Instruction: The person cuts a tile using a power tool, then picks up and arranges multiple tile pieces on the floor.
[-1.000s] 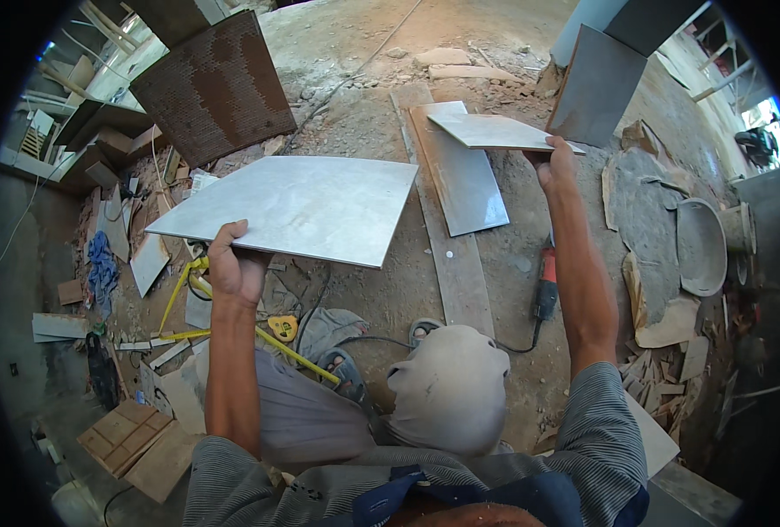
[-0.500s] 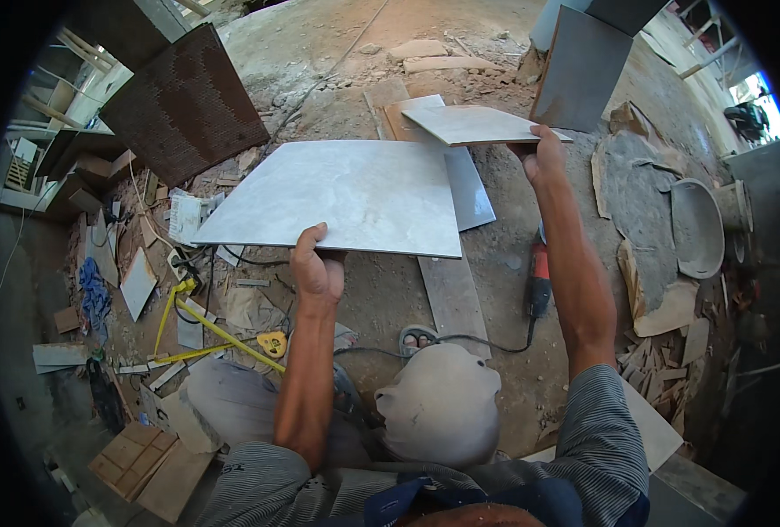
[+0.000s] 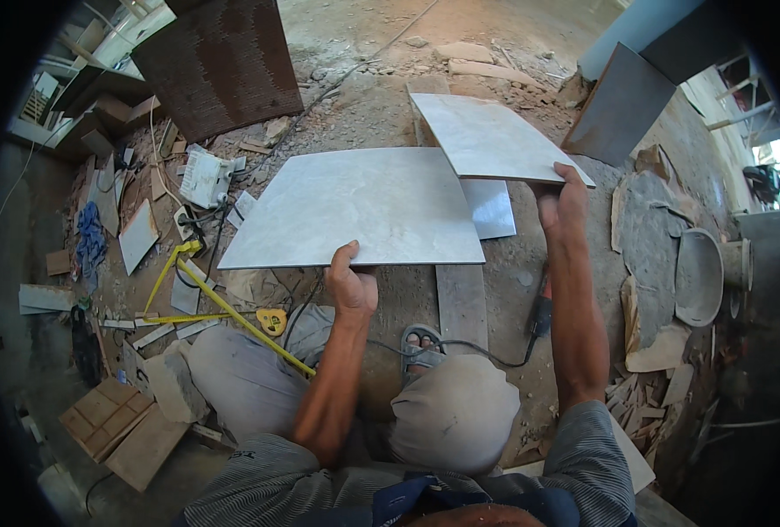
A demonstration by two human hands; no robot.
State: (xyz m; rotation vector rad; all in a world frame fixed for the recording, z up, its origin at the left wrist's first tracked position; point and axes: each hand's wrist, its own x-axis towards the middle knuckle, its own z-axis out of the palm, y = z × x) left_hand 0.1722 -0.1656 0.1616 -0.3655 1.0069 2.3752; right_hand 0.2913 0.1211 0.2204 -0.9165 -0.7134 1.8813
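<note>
Gripping pale tiles (image 3: 355,206) | left fingers (image 3: 346,254), right fingers (image 3: 570,174) clamped on one each | rubble-strewn floor (image 3: 511,303) | brown panel (image 3: 218,70)

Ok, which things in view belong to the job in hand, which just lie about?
Belonging:
flat pale-grey tile in the left hand
second flat pale-grey tile in the right hand
probably, though not held: red-and-black power tool, yellow tape measure

Apparently lying about:
crumpled blue cloth
oval grey basin
</note>
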